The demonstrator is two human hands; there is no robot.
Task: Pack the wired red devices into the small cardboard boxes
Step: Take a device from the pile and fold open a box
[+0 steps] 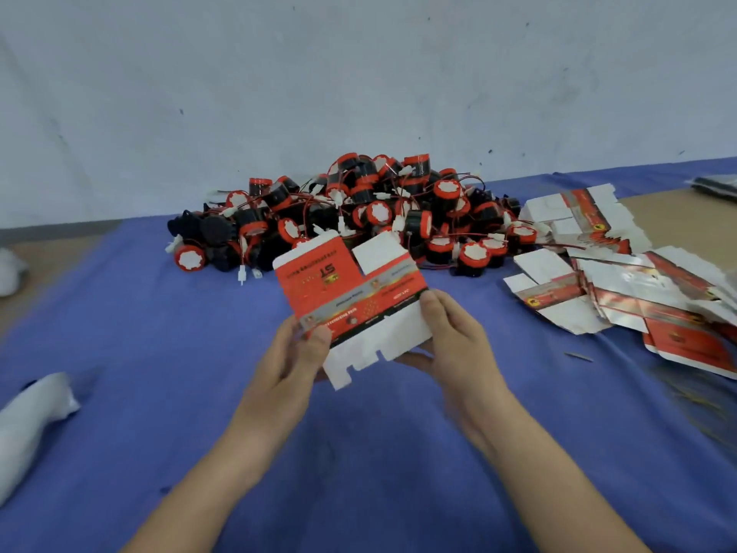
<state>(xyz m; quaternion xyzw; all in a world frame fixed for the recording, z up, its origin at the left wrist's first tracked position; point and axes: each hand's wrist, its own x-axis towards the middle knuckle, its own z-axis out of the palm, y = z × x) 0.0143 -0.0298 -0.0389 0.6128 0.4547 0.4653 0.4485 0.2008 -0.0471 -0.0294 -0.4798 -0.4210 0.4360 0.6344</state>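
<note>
Left hand (293, 349) and right hand (452, 335) pinch one flat box (351, 297) by its sides, pile of red devices (359, 209) behind, on blue cloth (359, 453)

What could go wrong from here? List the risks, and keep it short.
1. The flat box, pinched by the left hand and right hand, is not yet folded; its thin flaps could crease or tear during shaping.
2. The devices lie heaped with wires crossing; pulling one out may drag others along.
3. The spare boxes lie loosely sprawled and could slide apart.
</note>
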